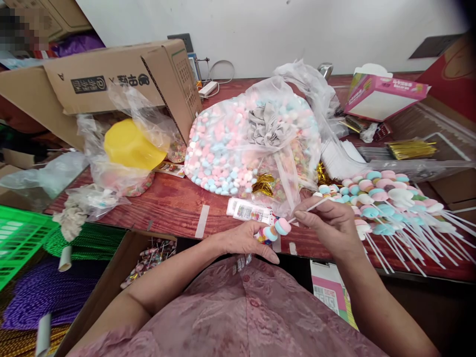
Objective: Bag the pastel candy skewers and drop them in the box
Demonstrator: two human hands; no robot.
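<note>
In front of my chest, my left hand is closed around a marshmallow skewer, whose pink, blue and white pieces show past the fingers. Colourful printed wrapping shows by its lower end, partly hidden by the hand. My right hand pinches the skewer's white stick between thumb and fingers. Just beyond my left hand lie white printed packets. To the right of my right hand rests a large pile of marshmallow skewers, their white sticks pointing toward the table's front right.
A big clear bag of pastel marshmallows fills the table's middle, with a grey cloth on it. Cardboard boxes and a yellow bowl-like item stand left. Gold twist ties lie right. A green basket is lower left.
</note>
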